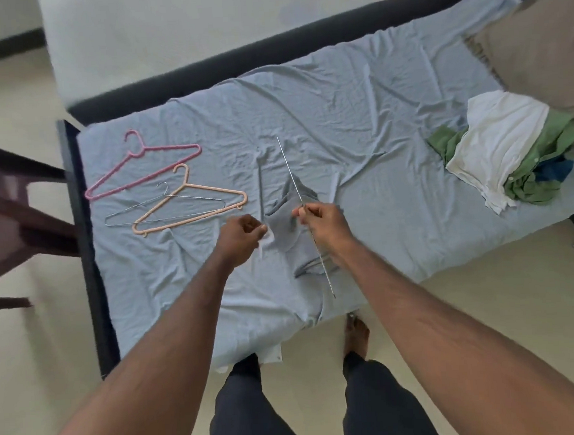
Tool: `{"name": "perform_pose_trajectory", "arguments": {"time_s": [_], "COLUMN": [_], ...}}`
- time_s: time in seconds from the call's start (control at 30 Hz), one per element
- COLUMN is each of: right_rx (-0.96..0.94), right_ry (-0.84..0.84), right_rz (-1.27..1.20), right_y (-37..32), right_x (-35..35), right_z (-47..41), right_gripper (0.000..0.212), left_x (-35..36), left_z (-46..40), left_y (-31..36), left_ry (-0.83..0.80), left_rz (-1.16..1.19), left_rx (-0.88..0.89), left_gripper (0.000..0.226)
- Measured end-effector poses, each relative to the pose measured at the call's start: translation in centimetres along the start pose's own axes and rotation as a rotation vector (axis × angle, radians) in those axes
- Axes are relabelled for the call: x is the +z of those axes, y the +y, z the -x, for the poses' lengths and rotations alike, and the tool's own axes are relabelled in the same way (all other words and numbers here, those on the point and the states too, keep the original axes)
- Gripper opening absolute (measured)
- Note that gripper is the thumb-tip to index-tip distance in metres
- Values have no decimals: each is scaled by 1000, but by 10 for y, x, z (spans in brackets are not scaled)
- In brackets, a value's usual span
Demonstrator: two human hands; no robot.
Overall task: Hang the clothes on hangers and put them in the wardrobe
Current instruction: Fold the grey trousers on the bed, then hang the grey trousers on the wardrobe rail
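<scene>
A bed [390,117] covered by a wrinkled light blue sheet is seen from above and serves as the landmark here. Over the middle of its near edge, a thin wire hanger [304,213] is pinched between the thumb and curled fingers of the right hand [319,223]; it is seen edge-on, so only a slim metal line running away from and back toward the person can be made out. A light blue-grey garment [292,223] hangs beneath that hand, bunched against the sheet, and its outline is hard to separate from the bedding. The left hand [241,235] is held just left of the garment with its fingers curled together; a fold of the cloth seems to be gripped at the fingertips, though blur makes this uncertain.

Toward the bed's left end, three more hangers are laid flat: a pink hanger [148,162] farthest back, a peach hanger [190,203] nearer, and a second wire hanger [164,208] crossing under the peach one. At the bed's right end, a pile of clothes [510,146], white, green and blue, is heaped. A dark chair [13,207] stands beyond the left end.
</scene>
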State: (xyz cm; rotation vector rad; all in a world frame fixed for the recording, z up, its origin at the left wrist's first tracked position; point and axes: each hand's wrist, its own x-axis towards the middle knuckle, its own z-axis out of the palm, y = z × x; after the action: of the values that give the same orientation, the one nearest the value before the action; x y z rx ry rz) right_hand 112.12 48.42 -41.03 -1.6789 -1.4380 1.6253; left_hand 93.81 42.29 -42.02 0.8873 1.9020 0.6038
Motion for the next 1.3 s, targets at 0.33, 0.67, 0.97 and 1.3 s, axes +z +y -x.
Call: {"name": "perform_pose_trajectory", "arguments": {"time_s": [0.33, 0.67, 0.97, 1.3], "right_rx": [-198, -416, -1073, -1711], "right_ry": [-388, -591, -528, -564], "right_rz": [-25, 30, 289, 682], "right_y": [-145, -263, -330, -382], "right_x": [66, 157, 218, 319], "right_z": [93, 221, 332, 423], "right_gripper": [12, 25, 23, 21], "left_x": [-134, -226, -322, -444], "left_z": [145, 316, 471, 698], "left_y": [69, 86, 43, -34], "left_ry": [177, 584, 1092, 1223], "left_rz": [78, 268, 115, -157], "left_rx": [76, 57, -9, -86], "left_gripper": [19, 19, 11, 4]}}
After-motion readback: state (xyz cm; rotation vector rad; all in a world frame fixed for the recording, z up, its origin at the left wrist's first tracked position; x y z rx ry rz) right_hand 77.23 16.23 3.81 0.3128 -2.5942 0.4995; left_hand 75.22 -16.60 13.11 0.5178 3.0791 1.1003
